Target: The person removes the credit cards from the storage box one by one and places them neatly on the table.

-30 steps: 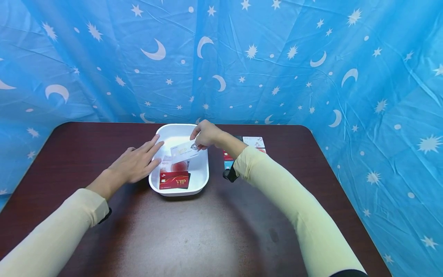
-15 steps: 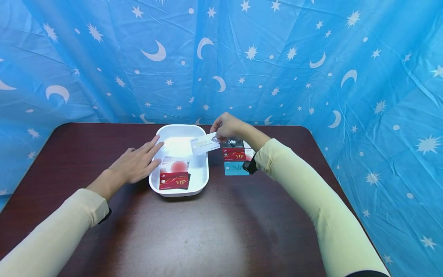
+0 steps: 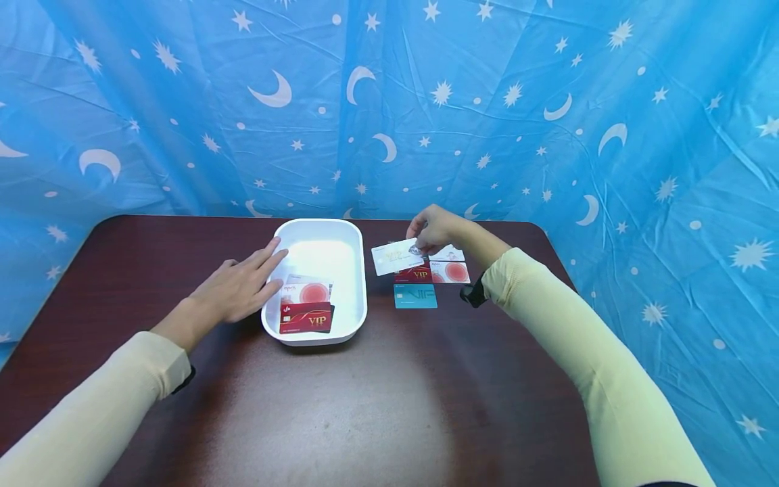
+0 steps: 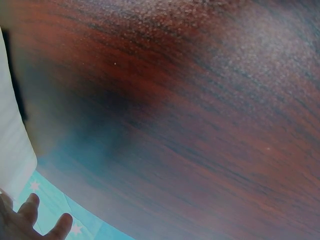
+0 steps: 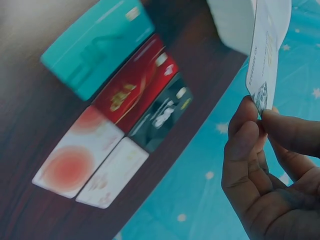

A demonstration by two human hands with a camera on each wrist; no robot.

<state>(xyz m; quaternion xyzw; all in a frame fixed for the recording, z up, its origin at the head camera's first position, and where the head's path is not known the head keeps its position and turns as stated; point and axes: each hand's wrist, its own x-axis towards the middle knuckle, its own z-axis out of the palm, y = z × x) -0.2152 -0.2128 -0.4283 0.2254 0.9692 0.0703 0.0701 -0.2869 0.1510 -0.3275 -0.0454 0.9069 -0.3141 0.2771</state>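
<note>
My right hand (image 3: 437,228) pinches a white VIP card (image 3: 395,257) by one corner, between thumb and fingers, above the laid-out cards. In the right wrist view the card (image 5: 264,60) stands nearly edge-on. Beneath it on the table are a teal card (image 3: 416,296), a red VIP card (image 5: 131,90), a black card (image 5: 162,112), a white card with a red circle (image 3: 450,272) and another white card (image 5: 112,172). My left hand (image 3: 239,287) rests with straight fingers on the left rim of a white tray (image 3: 359,297), which holds a red VIP card (image 3: 306,318) and other overlapping cards.
A dark wood table (image 3: 341,419) carries everything. Behind it hangs a blue curtain (image 3: 414,122) with stars and moons, close to the table's far edge. The cards on the table lie in two columns right of the tray.
My right hand has carried the white VIP card rightward out of the tray to above the laid-out cards. The left hand has stayed at the tray's rim.
</note>
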